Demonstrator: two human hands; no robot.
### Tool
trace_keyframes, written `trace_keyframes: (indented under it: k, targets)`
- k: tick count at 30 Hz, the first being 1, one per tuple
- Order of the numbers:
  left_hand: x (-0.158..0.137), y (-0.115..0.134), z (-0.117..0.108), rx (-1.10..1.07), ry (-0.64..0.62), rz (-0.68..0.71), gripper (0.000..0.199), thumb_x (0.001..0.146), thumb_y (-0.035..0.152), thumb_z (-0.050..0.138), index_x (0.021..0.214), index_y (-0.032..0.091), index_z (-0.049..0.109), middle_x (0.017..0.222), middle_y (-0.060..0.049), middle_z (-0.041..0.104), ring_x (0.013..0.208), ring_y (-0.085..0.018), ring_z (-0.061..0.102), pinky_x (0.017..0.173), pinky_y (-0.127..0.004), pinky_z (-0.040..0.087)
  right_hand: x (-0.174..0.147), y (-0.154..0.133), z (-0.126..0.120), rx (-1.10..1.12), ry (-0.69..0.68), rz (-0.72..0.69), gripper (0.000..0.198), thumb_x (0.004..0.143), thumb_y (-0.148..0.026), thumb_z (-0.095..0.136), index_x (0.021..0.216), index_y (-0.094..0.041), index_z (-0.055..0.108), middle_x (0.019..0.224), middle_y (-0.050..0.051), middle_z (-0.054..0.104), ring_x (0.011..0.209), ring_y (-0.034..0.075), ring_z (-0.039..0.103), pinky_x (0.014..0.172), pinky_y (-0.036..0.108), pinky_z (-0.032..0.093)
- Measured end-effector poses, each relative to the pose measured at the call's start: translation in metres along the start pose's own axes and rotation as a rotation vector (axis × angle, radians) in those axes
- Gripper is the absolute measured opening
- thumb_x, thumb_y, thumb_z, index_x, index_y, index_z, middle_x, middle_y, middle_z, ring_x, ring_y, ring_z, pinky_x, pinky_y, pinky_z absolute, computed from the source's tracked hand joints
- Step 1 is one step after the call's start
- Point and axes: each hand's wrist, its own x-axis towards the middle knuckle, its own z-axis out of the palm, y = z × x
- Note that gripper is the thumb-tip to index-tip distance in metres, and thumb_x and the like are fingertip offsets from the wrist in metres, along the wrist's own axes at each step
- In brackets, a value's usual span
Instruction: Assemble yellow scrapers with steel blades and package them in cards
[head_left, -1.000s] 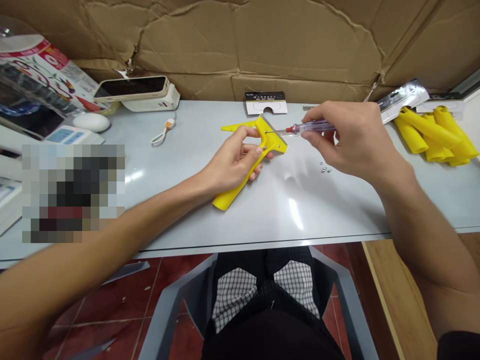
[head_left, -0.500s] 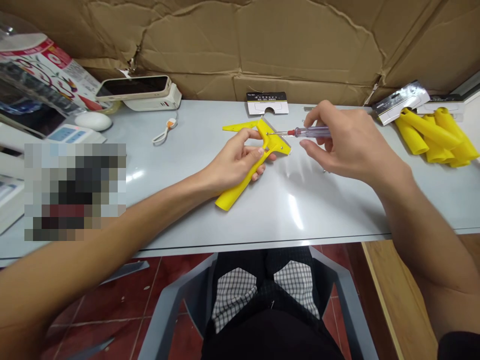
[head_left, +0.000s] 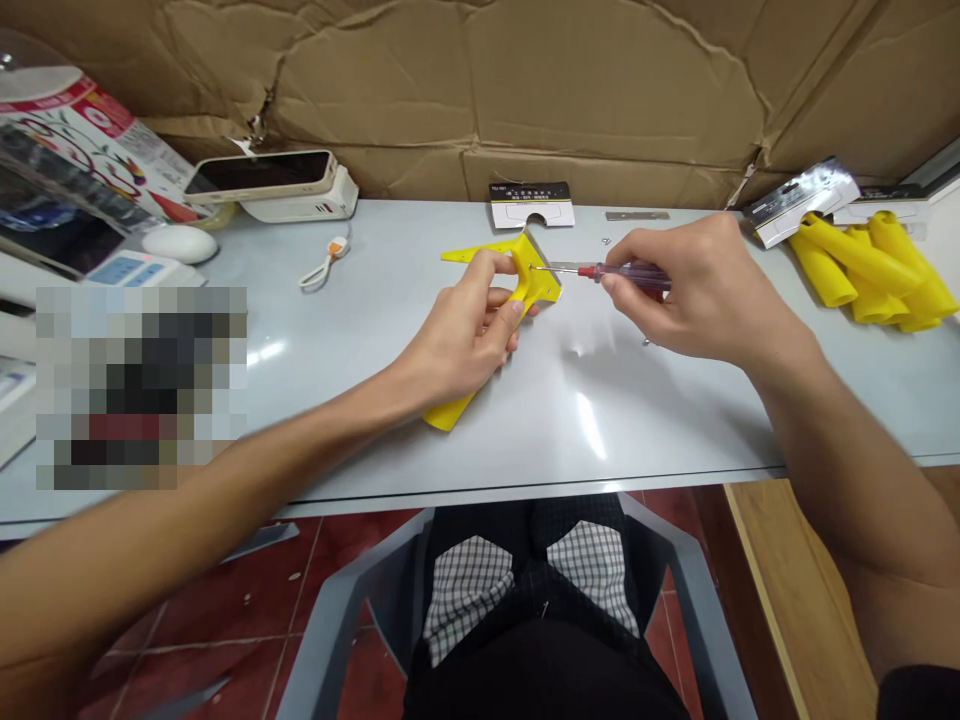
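Observation:
My left hand (head_left: pixel 472 335) is closed round the neck of a yellow scraper (head_left: pixel 538 285), tilted with its handle end towards me. A metal blade edge shows along the scraper's head. In my right hand (head_left: pixel 682 285) is a screwdriver (head_left: pixel 630 274) with a clear purplish handle and a red collar. Its shaft points left, and the tip meets a screw in the scraper's head. Behind my left fingers lies a flat yellow piece (head_left: pixel 469 254), partly hidden by them. My palm hides part of the scraper's handle.
A black and white card (head_left: pixel 531 205) and a thin metal strip (head_left: pixel 637 216) lie at the back. Several yellow handles (head_left: pixel 862 270) are piled at the right by packaged cards. A looped cord (head_left: pixel 324 265), phone (head_left: pixel 262 175) and white mouse (head_left: pixel 180 243) are on the left.
The scraper has shifted slightly left and turned a little in my left hand. My right fingers have closed further round the screwdriver handle; its tip stays at the screw.

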Motion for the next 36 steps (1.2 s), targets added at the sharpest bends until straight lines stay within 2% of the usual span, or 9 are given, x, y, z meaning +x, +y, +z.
trace_keyframes:
  k: [3, 7, 11, 15, 17, 19, 24, 31, 36]
  targets:
    - [0.003, -0.001, 0.001, -0.059, -0.017, -0.058, 0.043, 0.103, 0.026, 0.077, 0.140, 0.025, 0.054, 0.107, -0.008, 0.082, 0.062, -0.012, 0.064, 0.055, -0.029, 0.052, 0.000, 0.005, 0.004, 0.029, 0.006, 0.004, 0.012, 0.105, -0.033, 0.069, 0.107, -0.028, 0.080, 0.074, 0.006, 0.072, 0.067, 0.028, 0.062, 0.076, 0.049, 0.049]
    - [0.007, -0.001, 0.002, -0.171, -0.065, -0.142, 0.034, 0.107, 0.028, 0.073, 0.134, 0.025, 0.052, 0.109, -0.009, 0.084, 0.061, -0.012, 0.065, 0.056, -0.030, 0.055, 0.000, 0.014, 0.015, 0.036, -0.051, -0.052, 0.024, 0.104, -0.033, 0.069, 0.124, -0.034, 0.082, 0.079, 0.003, 0.076, 0.067, 0.026, 0.060, 0.073, 0.045, 0.048]
    - [0.009, 0.002, 0.000, -0.217, -0.074, -0.177, 0.031, 0.107, 0.024, 0.071, 0.132, 0.025, 0.052, 0.111, -0.010, 0.085, 0.065, -0.014, 0.069, 0.061, -0.032, 0.058, 0.003, 0.022, 0.019, 0.018, -0.063, -0.074, 0.029, 0.102, -0.027, 0.066, 0.124, -0.032, 0.083, 0.078, 0.001, 0.075, 0.066, 0.024, 0.062, 0.075, 0.043, 0.048]
    - [0.011, 0.004, -0.002, -0.239, -0.071, -0.177, 0.042, 0.100, 0.020, 0.080, 0.133, 0.023, 0.054, 0.110, -0.011, 0.084, 0.069, -0.015, 0.070, 0.063, -0.033, 0.059, 0.009, 0.035, 0.007, 0.033, 0.004, -0.100, 0.026, 0.099, -0.021, 0.066, 0.118, -0.029, 0.081, 0.103, 0.007, 0.084, 0.081, 0.027, 0.070, 0.087, 0.046, 0.054]
    - [0.011, 0.005, -0.002, -0.243, -0.068, -0.183, 0.045, 0.097, 0.019, 0.084, 0.133, 0.022, 0.056, 0.110, -0.011, 0.083, 0.070, -0.015, 0.071, 0.064, -0.034, 0.059, 0.012, 0.045, -0.002, -0.004, 0.022, -0.042, 0.025, 0.100, -0.020, 0.064, 0.117, -0.029, 0.080, 0.117, 0.009, 0.084, 0.092, 0.029, 0.072, 0.093, 0.048, 0.056]
    - [0.011, 0.006, -0.001, -0.249, -0.060, -0.198, 0.046, 0.096, 0.019, 0.085, 0.133, 0.021, 0.058, 0.110, -0.011, 0.084, 0.070, -0.015, 0.071, 0.066, -0.035, 0.060, 0.014, 0.055, -0.008, -0.064, -0.028, 0.059, 0.022, 0.102, -0.021, 0.065, 0.117, -0.026, 0.079, 0.123, 0.013, 0.081, 0.101, 0.030, 0.072, 0.098, 0.048, 0.056]
    - [0.011, 0.008, -0.001, -0.256, -0.034, -0.203, 0.040, 0.097, 0.018, 0.082, 0.132, 0.021, 0.063, 0.107, -0.011, 0.085, 0.070, -0.016, 0.073, 0.073, -0.038, 0.062, 0.017, 0.082, 0.000, -0.127, -0.272, 0.257, 0.017, 0.097, -0.018, 0.074, 0.113, -0.019, 0.081, 0.107, 0.013, 0.080, 0.096, 0.030, 0.070, 0.090, 0.044, 0.055]
    - [0.011, 0.013, 0.001, -0.247, -0.043, -0.188, 0.020, 0.098, 0.024, 0.082, 0.113, 0.012, 0.078, 0.115, -0.017, 0.086, 0.076, -0.017, 0.071, 0.071, -0.036, 0.061, 0.019, 0.101, 0.012, -0.204, -0.418, 0.393, 0.021, 0.093, -0.021, 0.079, 0.112, -0.025, 0.085, 0.109, 0.011, 0.081, 0.099, 0.033, 0.074, 0.086, 0.045, 0.056]
    - [0.011, 0.010, 0.000, -0.344, -0.011, -0.162, 0.029, 0.097, 0.029, 0.087, 0.122, 0.015, 0.082, 0.127, -0.015, 0.086, 0.092, -0.020, 0.074, 0.081, -0.035, 0.061, 0.018, 0.110, 0.013, -0.232, -0.417, 0.378, 0.025, 0.098, -0.033, 0.078, 0.121, -0.026, 0.087, 0.111, 0.011, 0.083, 0.095, 0.031, 0.073, 0.081, 0.043, 0.055]
